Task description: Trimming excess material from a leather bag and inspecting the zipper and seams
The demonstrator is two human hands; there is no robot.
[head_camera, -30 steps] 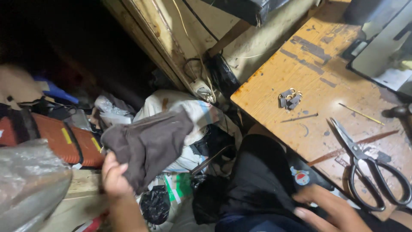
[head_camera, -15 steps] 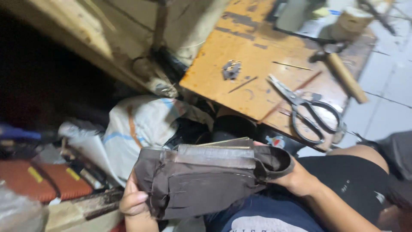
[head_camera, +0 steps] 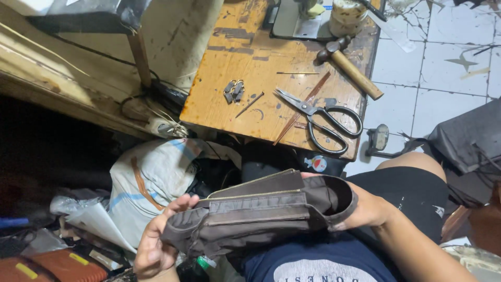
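A dark brown zippered pouch (head_camera: pixel 258 216) is stretched flat over the person's lap, the left hand (head_camera: pixel 156 243) grasping its left end, the right hand (head_camera: pixel 365 209) gripping its right end. Beyond it, black scissors (head_camera: pixel 321 117) and a hammer (head_camera: pixel 349 68) lie on a wooden table (head_camera: pixel 219 104).

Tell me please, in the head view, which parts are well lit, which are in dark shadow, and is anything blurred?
Head view: the wooden table and tiled floor are brightly lit; the space at the left under the bench is deep shadow; the brown bag, left hand and right hand look sharp, without obvious blur.
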